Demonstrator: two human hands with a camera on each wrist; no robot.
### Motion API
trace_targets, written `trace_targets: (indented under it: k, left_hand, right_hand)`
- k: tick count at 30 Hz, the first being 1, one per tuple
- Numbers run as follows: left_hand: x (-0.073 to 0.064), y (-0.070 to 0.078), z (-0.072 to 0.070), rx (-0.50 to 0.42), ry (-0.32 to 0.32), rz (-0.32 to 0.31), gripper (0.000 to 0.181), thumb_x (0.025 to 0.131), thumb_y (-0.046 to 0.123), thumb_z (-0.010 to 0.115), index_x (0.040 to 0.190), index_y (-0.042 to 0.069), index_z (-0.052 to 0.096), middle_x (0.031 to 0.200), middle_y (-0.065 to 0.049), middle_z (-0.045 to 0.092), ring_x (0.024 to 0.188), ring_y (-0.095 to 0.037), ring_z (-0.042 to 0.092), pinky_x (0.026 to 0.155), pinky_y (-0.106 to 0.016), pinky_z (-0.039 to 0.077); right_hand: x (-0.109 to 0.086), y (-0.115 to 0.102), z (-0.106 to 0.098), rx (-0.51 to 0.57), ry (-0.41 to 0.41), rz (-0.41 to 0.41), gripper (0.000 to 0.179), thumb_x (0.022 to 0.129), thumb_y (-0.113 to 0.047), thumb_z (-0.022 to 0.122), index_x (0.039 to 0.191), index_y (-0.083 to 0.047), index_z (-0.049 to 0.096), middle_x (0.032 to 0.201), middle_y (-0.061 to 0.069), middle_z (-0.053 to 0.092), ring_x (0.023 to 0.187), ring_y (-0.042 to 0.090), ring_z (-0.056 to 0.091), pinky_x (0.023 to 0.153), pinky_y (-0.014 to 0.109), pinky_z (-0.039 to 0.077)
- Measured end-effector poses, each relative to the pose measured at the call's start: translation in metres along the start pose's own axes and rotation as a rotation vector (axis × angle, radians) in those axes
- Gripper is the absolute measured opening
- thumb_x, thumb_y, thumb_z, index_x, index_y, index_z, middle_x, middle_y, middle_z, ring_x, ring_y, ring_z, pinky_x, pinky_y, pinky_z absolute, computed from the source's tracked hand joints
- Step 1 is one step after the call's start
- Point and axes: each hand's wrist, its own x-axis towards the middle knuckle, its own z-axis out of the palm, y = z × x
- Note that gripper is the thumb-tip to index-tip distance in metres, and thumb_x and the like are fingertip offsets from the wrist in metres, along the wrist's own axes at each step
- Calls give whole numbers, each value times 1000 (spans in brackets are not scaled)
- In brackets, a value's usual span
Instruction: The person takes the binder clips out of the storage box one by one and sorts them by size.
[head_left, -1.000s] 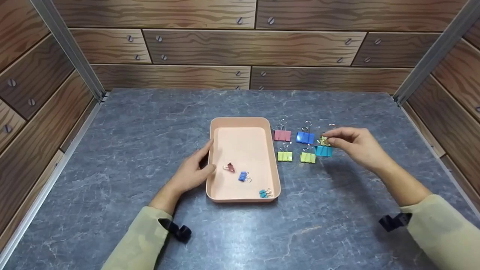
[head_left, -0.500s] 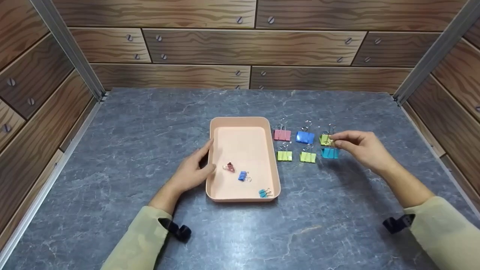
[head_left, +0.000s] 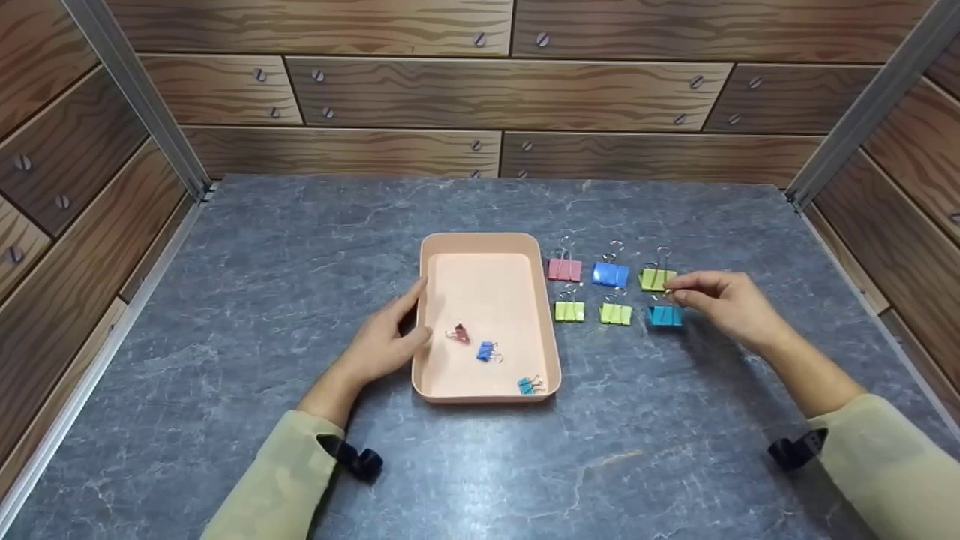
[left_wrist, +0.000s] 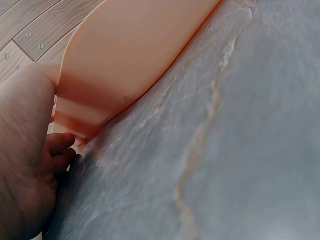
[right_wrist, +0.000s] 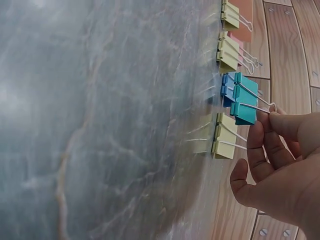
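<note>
My right hand [head_left: 724, 304] pinches the wire handles of a teal binder clip [head_left: 665, 316], thumb against fingers. In the right wrist view the teal clip [right_wrist: 245, 100] hangs from the fingertips, body away from the palm. Just behind it stands a yellow-green binder clip [head_left: 655, 280] with its handles up. My left hand [head_left: 382, 341] holds the left wall of a peach tray [head_left: 553, 345], thumb over the rim. The left wrist view has the other fingers curled low against the tray's outside [left_wrist: 120, 50]. A small red clip [head_left: 460, 334], blue clip [head_left: 486, 351] and teal clip [head_left: 528, 385] lie inside.
Right of the tray, a pink clip [head_left: 565, 270] and a blue clip [head_left: 610, 274] form the back row with the yellow-green one. Two more yellow-green clips [head_left: 569, 311] stand in front, left of the teal one. Wood-patterned panels [head_left: 510, 94] border the grey marbled table [head_left: 300, 247].
My right hand has brought the teal clip rightward and toward me, uncovering the yellow-green clip behind it. The left hand and tray stay put.
</note>
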Motion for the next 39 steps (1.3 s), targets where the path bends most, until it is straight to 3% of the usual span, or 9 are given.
trace_targets:
  k: [8, 14, 21, 39]
  left_hand:
    - [0, 1, -1, 2, -12, -9, 80, 94, 25, 66, 168, 22, 35, 162, -19, 46, 148, -32, 45, 123, -46, 35]
    - [0, 0, -1, 29, -12, 1, 80, 94, 27, 64, 168, 20, 34, 161, -21, 47, 146, -35, 47, 122, -48, 37]
    - [0, 0, -1, 28, -17, 1, 79, 95, 27, 65, 168, 20, 34, 164, -18, 44, 148, -36, 45, 123, -49, 35]
    - [-1, 2, -1, 22, -9, -13, 80, 94, 27, 65, 168, 24, 35, 161, -20, 47, 146, -34, 47, 122, -48, 37]
  right_hand:
    - [0, 6, -4, -52, -5, 42, 23, 103, -3, 67, 123, 8, 74, 116, 24, 75, 96, -2, 66, 82, 12, 53]
    - [2, 10, -5, -26, -22, 52, 25, 104, -4, 66, 123, 10, 73, 112, 22, 77, 94, -2, 67, 81, 14, 54]
    - [3, 16, -5, -132, -19, 59, 25, 104, -8, 67, 124, 5, 75, 118, 21, 76, 100, -5, 61, 84, 10, 47]
    - [4, 17, -5, -146, -12, 67, 26, 105, -10, 67, 125, 4, 75, 122, 22, 74, 101, -5, 59, 85, 9, 44]
